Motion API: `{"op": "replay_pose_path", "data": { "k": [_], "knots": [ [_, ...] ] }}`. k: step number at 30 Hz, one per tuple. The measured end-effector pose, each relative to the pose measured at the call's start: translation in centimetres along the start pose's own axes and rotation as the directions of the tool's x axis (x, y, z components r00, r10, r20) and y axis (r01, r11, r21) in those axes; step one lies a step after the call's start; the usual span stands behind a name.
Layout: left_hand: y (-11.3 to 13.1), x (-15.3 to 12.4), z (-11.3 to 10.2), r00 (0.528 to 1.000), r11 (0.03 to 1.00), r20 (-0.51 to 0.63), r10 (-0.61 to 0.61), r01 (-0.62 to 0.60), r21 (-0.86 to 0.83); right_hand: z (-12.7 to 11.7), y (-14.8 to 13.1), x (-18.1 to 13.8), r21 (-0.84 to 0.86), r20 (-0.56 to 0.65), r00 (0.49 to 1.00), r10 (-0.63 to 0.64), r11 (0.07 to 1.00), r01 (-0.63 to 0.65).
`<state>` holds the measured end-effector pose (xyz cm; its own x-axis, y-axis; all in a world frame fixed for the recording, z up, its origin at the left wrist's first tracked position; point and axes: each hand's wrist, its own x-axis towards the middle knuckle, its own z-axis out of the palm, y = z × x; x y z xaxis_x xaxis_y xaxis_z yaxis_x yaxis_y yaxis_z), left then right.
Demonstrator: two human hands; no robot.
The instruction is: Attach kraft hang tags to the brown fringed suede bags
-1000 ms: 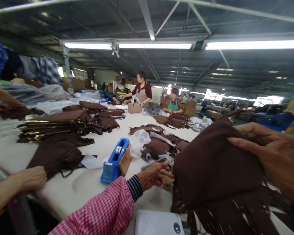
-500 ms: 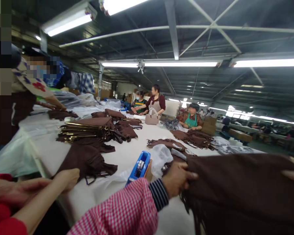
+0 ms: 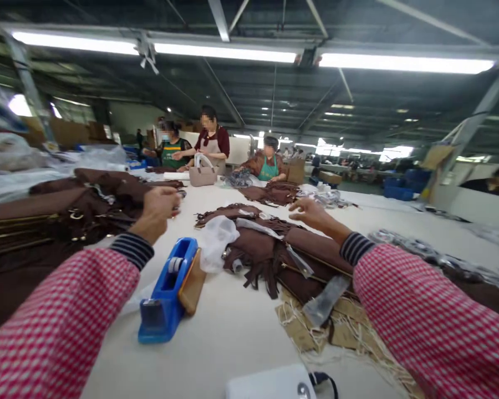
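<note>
My left hand (image 3: 160, 213) is raised beside the pile of brown fringed bags (image 3: 70, 208) on the left, fingers loosely bent and apart, with nothing visible in them. My right hand (image 3: 316, 217) hovers over another heap of brown fringed bags (image 3: 316, 244), also empty, its fingers half curled and apart. Between my forearms stands a blue tape dispenser (image 3: 170, 293) with a brown block (image 3: 193, 285) against its side. Crumpled clear plastic (image 3: 218, 241) lies by the right heap.
Tan tags with white strings (image 3: 303, 330) lie below the right heap. A white device (image 3: 270, 385) with a black cable sits at the near edge. Plastic-wrapped items (image 3: 436, 257) are on the right. Across the white table (image 3: 216, 349), several people work near a beige handbag (image 3: 203, 173).
The brown fringed bag I held has left both hands. My view has turned right; my left hand appears farther left, and my right hand now shows fully over the heap.
</note>
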<state>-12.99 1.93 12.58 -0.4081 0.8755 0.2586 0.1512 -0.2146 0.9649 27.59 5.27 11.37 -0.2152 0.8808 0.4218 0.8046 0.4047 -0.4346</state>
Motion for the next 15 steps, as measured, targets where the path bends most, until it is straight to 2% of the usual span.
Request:
{"op": "replay_pose_path", "data": {
  "k": [2,4,6,8,10,12,14,15],
  "knots": [
    [-3.8,-1.5,4.3,0.982,0.995,0.166,-0.095,0.091,0.026,-0.1,4.7,-4.2,-0.138,0.075,0.996,0.040,0.990,-0.029],
    [-6.5,-3.5,8.7,0.932,0.990,0.334,-0.138,0.125,0.060,-0.2,8.2,-7.4,-0.272,0.138,0.985,0.104,0.960,-0.063],
    [-8.2,-5.6,12.6,0.865,0.990,0.481,-0.142,0.113,0.089,0.1,10.1,-9.8,-0.392,0.199,0.969,0.145,0.918,-0.057],
    [-9.3,-7.2,15.8,0.800,0.989,0.583,-0.137,0.082,0.120,0.7,10.5,-11.3,-0.498,0.225,0.965,0.132,0.867,-0.002],
    [-10.0,-8.1,18.0,0.758,0.988,0.639,-0.131,0.044,0.150,1.3,10.1,-12.2,-0.595,0.225,0.972,0.062,0.799,0.087],
    [-10.5,-8.4,19.4,0.742,0.984,0.660,-0.121,0.002,0.177,1.7,9.6,-12.5,-0.669,0.235,0.972,-0.011,0.724,0.169],
    [-10.7,-8.3,20.0,0.743,0.978,0.662,-0.102,-0.048,0.204,1.4,9.5,-12.3,-0.698,0.228,0.973,-0.025,0.693,0.181],
    [-10.8,-8.2,20.2,0.745,0.973,0.661,-0.088,-0.078,0.216,1.0,9.6,-12.0,-0.697,0.200,0.980,-0.003,0.703,0.145]
  ]
}}
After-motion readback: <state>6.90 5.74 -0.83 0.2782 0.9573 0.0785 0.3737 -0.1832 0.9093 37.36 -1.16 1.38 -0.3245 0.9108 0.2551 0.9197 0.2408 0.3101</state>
